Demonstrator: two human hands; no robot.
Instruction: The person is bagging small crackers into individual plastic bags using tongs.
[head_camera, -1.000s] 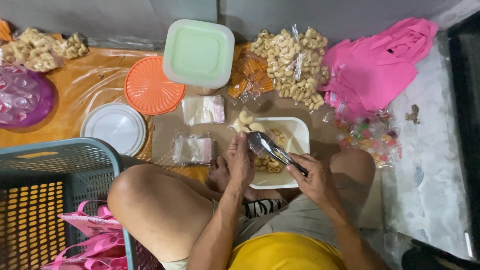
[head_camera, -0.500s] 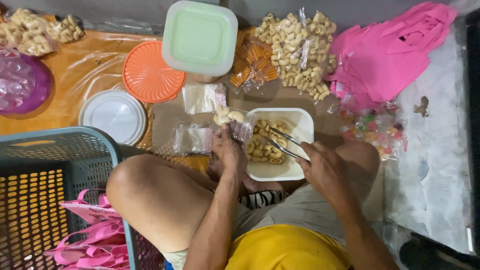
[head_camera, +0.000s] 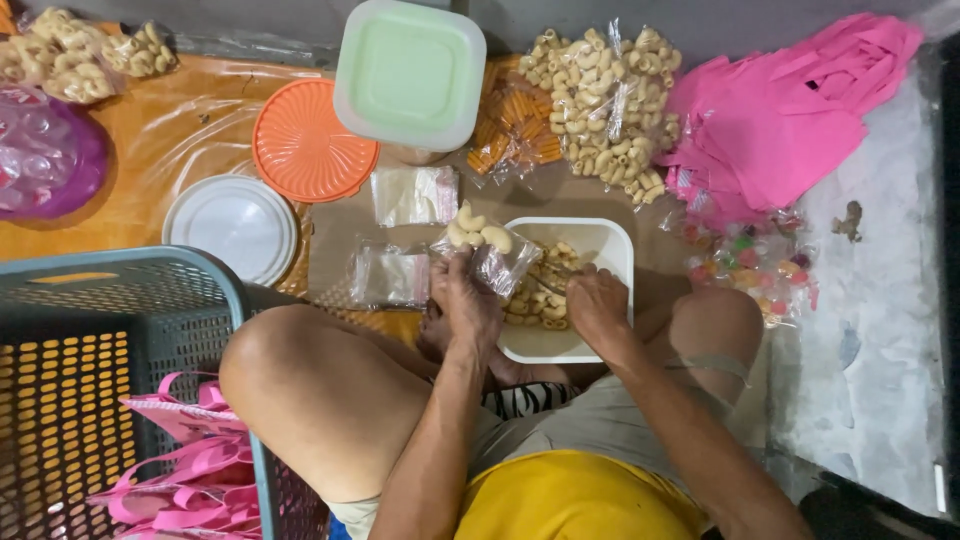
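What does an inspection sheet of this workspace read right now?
Surface: orange sheet and cardboard on the floor.
Job's things: small clear bag holding a few snacks; white tray of snacks.
Clutter: orange lid, white lid, green-lidded tub, snack bags, candy, pink bags.
Grips: left hand holds the bag; right hand is in the tray.
Cables: nothing seen.
Surroundings: grey basket.

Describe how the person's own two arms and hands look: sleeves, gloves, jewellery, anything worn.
Both arms are bare from the top of the frame's reach down to the wrists: no sleeves show. The left hand and the right hand wear no gloves. No rings, watch or bracelet can be seen on either. Below the arms show a yellow garment and greyish shorts.
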